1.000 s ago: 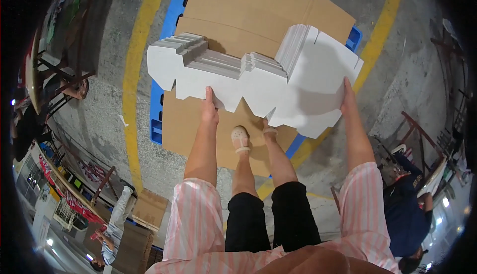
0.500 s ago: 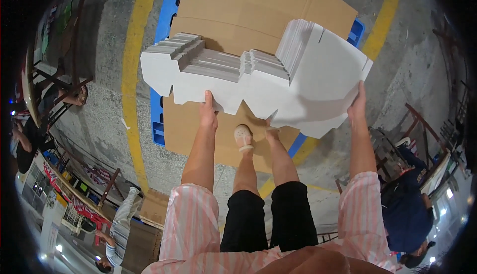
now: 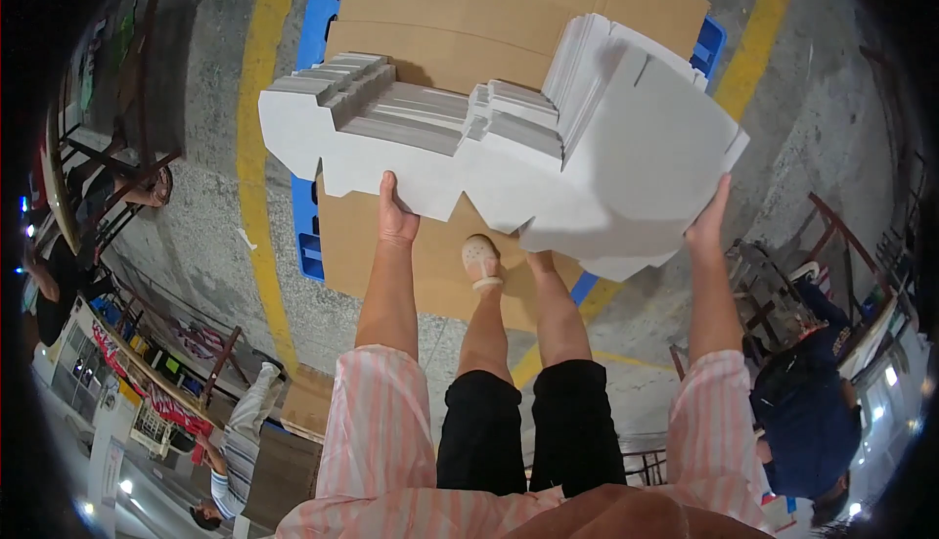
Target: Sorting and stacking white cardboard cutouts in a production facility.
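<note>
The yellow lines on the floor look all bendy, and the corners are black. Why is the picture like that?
Head view: the fisheye lens bends the yellow floor lines toward the rim and leaves dark corners. The white cardboard stack, held by the left hand and right hand, looks sharp and evenly lit. Small lamps glare at the lower edges.

Brown cardboard sheets [image 3: 460, 11] on blue pallet [image 3: 311, 157] (yellow floor line [image 3: 256, 148] alongside)

Stack of die-cut sheets [image 3: 548, 162] between both hands: matt white card, smooth faces, layered edges. Beneath it, brown corrugated cardboard [image 3: 469, 11], matt, on blue plastic pallet [image 3: 311, 148]. Surrounding floor [image 3: 196, 197]: rough grey concrete.
</note>
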A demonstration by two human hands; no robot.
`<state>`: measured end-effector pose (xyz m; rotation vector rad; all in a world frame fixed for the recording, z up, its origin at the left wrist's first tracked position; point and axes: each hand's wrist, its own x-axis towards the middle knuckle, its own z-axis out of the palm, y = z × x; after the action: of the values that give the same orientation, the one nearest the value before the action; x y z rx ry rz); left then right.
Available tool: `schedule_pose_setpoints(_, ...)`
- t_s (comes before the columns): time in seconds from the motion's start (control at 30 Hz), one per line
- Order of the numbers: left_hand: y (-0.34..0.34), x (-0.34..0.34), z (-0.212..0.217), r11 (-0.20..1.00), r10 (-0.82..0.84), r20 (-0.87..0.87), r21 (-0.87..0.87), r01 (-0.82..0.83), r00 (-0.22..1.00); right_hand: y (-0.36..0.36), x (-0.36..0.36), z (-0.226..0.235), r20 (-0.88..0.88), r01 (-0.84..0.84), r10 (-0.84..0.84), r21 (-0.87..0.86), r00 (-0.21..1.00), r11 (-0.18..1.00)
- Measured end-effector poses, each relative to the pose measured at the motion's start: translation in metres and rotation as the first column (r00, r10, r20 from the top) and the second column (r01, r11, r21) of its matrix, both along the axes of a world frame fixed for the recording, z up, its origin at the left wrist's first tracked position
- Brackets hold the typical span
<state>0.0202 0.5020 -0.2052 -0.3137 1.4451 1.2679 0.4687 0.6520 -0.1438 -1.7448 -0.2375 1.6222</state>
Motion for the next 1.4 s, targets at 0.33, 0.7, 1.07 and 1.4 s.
schedule_pose_setpoints(0.33,-0.033,-0.027,-0.006,1.000,-0.019,0.012,-0.005,0.019,1.000,-0.131,0.004,-0.039,0.040,0.296,-0.294,-0.055,0.955,0.954)
schedule_pose_setpoints(0.7,-0.016,-0.005,0.010,0.991,0.033,-0.090,0.131,-0.021,0.995,-0.128,0.004,-0.022,0.053,0.311,-0.308,-0.061,0.950,0.948)
schedule_pose_setpoints(1.07,-0.066,0.036,0.106,0.997,0.057,-0.004,0.046,-0.057,0.998,-0.170,0.063,0.072,-0.108,0.300,-0.311,-0.109,0.944,0.948)
schedule_pose_setpoints(1.4,-0.137,0.060,0.263,0.997,-0.046,0.191,0.070,0.034,0.980,-0.238,0.085,0.272,0.070,0.306,-0.304,-0.025,0.950,0.952)
